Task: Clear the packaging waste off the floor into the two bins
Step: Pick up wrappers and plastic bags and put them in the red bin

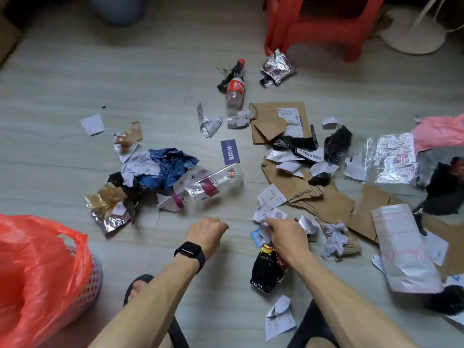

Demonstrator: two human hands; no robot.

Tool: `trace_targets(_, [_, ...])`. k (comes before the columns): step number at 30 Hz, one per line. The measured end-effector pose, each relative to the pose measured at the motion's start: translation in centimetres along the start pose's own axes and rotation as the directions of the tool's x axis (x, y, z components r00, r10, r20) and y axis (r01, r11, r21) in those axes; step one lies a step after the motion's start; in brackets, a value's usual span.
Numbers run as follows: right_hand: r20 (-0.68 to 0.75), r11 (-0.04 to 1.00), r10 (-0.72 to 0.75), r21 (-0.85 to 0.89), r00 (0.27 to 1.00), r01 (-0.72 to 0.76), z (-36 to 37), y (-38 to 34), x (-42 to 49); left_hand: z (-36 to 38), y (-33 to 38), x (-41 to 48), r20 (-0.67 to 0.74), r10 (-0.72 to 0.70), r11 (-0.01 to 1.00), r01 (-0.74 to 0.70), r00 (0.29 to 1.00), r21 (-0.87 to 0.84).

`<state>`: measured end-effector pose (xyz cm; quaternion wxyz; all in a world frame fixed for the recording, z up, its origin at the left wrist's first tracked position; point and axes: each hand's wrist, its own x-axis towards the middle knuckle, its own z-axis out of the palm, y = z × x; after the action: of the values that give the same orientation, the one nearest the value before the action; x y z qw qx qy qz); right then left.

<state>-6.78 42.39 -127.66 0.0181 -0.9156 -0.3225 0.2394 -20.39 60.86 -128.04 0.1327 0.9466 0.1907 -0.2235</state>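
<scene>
Packaging waste covers the grey floor. My right hand (286, 236) grips crumpled white paper scraps (270, 216) low over the floor, above a black snack wrapper (267, 270). My left hand (207, 233), with a black watch on its wrist, hovers with fingers curled and holds nothing. A clear plastic bottle (213, 185) lies just beyond it, beside a blue crumpled bag (168, 167). A bin lined with an orange bag (37, 272) stands at the near left. Torn cardboard (324, 199) lies to the right.
A second bottle with a red label (235, 89) lies farther back, near a foil wrapper (276, 67). A red plastic stool (321, 23) stands at the back. A white mailer bag (404, 249) and foil sheet (391, 159) lie at the right. My sandalled feet are at the bottom.
</scene>
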Motion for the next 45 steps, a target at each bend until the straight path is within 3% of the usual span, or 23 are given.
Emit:
trace_targets(5, [-0.145,0.966,0.094,0.252,0.985,-0.055,-4.1,-2.0,-2.1,-6.3,-3.2,-3.0,-0.148,-0.028,0.999,0.034,0.989,0.037])
trace_targets(9, [-0.251,0.893,0.120,0.450,0.960,0.006,-7.7,-4.6,-3.9,-12.8,-6.0,-6.8,-0.293,-0.067,0.995,0.086,0.954,0.052])
trace_targets(18, [-0.499,0.793,-0.097,0.484,0.861,0.370,-13.5,-15.5,-7.4,-24.2,-12.7,-17.7,-0.463,-0.053,0.968,0.160,0.885,0.194])
trace_targets(22, [-0.515,0.707,-0.226,0.497,0.827,0.503,-13.5,-22.7,-8.6,-23.8,-17.3,-23.0,-0.473,-0.204,0.963,0.263,0.857,0.062])
trace_targets(25, [-0.520,0.647,-0.379,0.443,0.766,0.621,-12.5,-28.7,-9.3,-21.4,-20.7,-27.0,-0.438,-0.403,0.914,0.374,0.804,-0.155])
trace_targets(30, [-0.486,0.579,-0.583,0.313,0.651,0.752,-9.2,-38.8,-10.8,-15.5,-26.1,-32.2,-0.342,-0.646,0.750,0.484,0.683,-0.450])
trace_targets(34, [-0.293,0.581,-0.737,0.187,0.609,0.792,-5.0,-42.7,-11.2,-10.6,-28.2,-33.6,-0.244,-0.762,0.609,0.535,0.600,-0.586])
trace_targets(37, [-0.110,0.608,-0.780,0.102,0.616,0.787,-3.2,-43.6,-11.0,-7.4,-29.1,-34.0,-0.188,-0.800,0.546,0.560,0.570,-0.623])
trace_targets(39, [-0.028,0.592,-0.806,0.013,0.592,0.806,-2.6,-43.3,-10.7,-5.8,-29.3,-34.0,-0.228,-0.795,0.570,0.563,0.562,-0.598])
trace_targets(42, [-0.084,0.552,-0.834,-0.134,0.545,0.823,-1.7,-42.3,-10.5,-3.8,-29.0,-34.6,-0.223,-0.822,0.557,0.659,0.524,-0.505])
trace_targets(45, [-0.108,0.624,-0.781,-0.165,0.615,0.764,-0.6,-40.5,-10.4,-2.8,-28.6,-34.6,-0.138,-0.805,0.579,0.715,0.577,-0.391])
